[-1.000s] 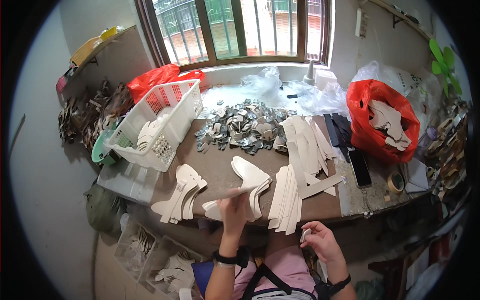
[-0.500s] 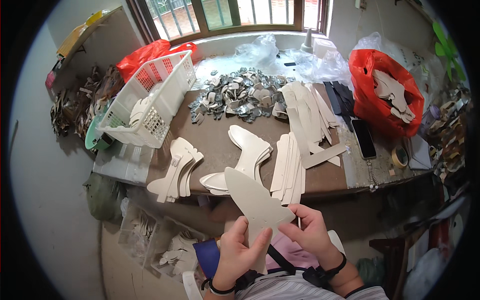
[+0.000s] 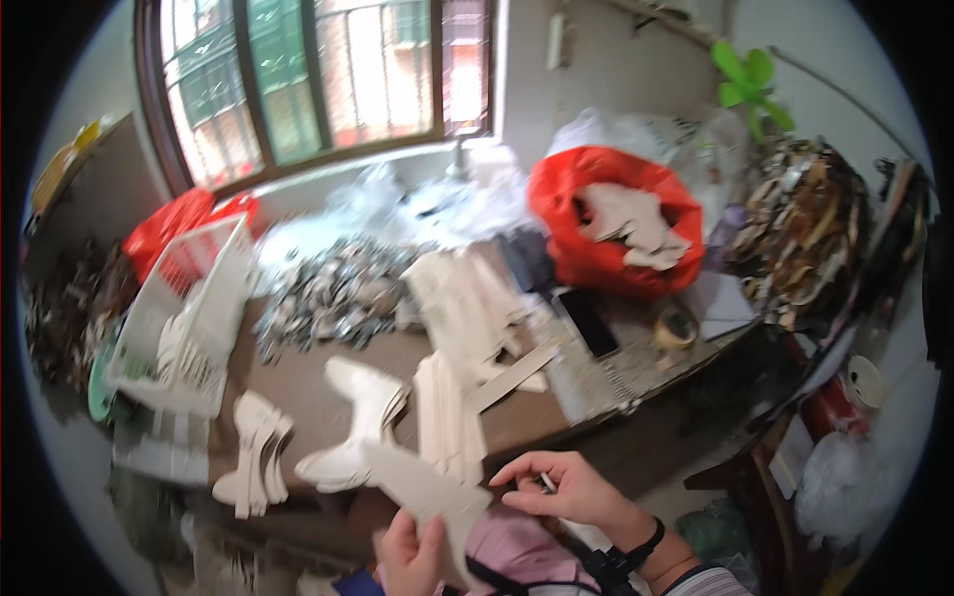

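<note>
My left hand (image 3: 412, 549) pinches a flat cream cut-out piece (image 3: 434, 499) between thumb and fingers. The piece is curved, stiff-looking and tilted in front of the table edge. My right hand (image 3: 563, 489) is just right of it, apart from it, with fingers curled around a small thin stick (image 3: 546, 483) whose kind I cannot make out. Beyond the held piece lie a fanned stack of similar curved cream pieces (image 3: 370, 402), a stack of long narrow cream strips (image 3: 446, 422) and a smaller cream stack (image 3: 252, 447) at left.
A heap of small grey-and-cream parts (image 3: 343, 293) covers the table's middle back. At left stands a white plastic basket (image 3: 221, 368). A red bag (image 3: 566, 263) of cream pieces stands at right, near a phone (image 3: 586, 323) and a tape roll (image 3: 676, 328). Loose strips (image 3: 514, 377) cross nearby.
The view has swung to the right and blurred. My right hand has come off the cream piece and now stands apart from it; my left hand still holds it.
</note>
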A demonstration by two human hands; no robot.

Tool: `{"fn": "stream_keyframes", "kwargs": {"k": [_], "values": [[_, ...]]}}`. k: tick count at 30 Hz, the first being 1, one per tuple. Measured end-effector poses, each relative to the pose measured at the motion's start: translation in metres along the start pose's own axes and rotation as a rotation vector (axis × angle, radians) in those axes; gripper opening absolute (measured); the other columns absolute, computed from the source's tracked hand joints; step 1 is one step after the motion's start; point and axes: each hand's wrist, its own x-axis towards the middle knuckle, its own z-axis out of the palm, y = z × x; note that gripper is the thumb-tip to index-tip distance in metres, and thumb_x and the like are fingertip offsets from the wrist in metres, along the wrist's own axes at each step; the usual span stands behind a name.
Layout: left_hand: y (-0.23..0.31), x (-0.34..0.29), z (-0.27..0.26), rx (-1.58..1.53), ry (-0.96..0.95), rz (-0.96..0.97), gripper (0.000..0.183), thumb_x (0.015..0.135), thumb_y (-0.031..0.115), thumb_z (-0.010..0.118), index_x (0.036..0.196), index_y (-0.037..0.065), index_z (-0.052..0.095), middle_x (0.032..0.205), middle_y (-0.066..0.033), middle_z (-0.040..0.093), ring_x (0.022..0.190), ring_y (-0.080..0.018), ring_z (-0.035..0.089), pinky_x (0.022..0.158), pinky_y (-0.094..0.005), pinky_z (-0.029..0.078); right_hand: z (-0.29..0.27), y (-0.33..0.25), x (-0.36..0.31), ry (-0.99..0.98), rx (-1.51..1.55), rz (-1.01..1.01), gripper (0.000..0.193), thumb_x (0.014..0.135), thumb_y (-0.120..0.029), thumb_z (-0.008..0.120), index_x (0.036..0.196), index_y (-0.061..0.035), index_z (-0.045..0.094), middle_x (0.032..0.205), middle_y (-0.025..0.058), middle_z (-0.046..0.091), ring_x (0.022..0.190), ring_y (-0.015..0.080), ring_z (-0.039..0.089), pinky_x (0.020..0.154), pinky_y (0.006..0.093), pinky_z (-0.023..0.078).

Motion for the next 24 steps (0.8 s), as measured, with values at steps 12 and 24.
{"fn": "stream_keyframes", "kwargs": {"k": [12,24], "values": [[-0.018,-0.002,-0.027,0.281,-0.123,-0.107,0.032,0.097,0.014,0.056,0.126,0.000,0.053,0.095,0.0033,0.061,0.073,-0.0011,0.051,0.057,-0.0159,0.036,-0.317,-0.080,0.052,1.139,-1.019,-0.573,0.028,0.079,-0.005,0.066,0.107,-0.0013,0.067,0.108,0.0165,0.060,0.087,0.0269,0.064,0.079,0.0326,0.052],[-0.007,-0.010,-0.028,0.276,-0.106,-0.173,0.038,0.097,0.003,0.050,0.133,-0.007,0.044,0.129,-0.0116,0.053,0.119,-0.0172,0.049,0.100,-0.0278,0.037,-0.346,-0.052,0.113,1.084,-1.252,-0.192,0.041,0.083,-0.020,0.054,0.122,-0.0066,0.058,0.105,0.0259,0.063,0.099,0.0397,0.062,0.085,0.0460,0.049]]}}
